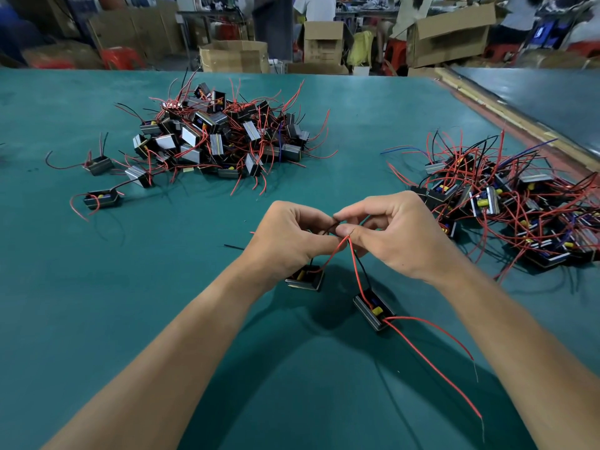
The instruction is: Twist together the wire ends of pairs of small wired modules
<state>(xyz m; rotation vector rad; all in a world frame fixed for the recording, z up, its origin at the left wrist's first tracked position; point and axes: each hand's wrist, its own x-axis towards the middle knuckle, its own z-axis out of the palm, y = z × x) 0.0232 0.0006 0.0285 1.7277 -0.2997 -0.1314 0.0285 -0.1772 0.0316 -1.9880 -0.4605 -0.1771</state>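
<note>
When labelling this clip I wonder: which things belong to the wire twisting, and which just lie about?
In hand: left hand, right hand, wire ends pinched between them, near-left module, near-right module.
Lying about: far module pile, right module pile, cardboard boxes.

A teal mat [162, 319] covers the worktable. At far right, a second table [545, 95] stands beyond a pale wooden strip [519, 120]. Past the far edge are open cardboard boxes [233, 56], red plastic stools [121, 56], a yellow bag [360, 47] and standing people [315, 8].
</note>
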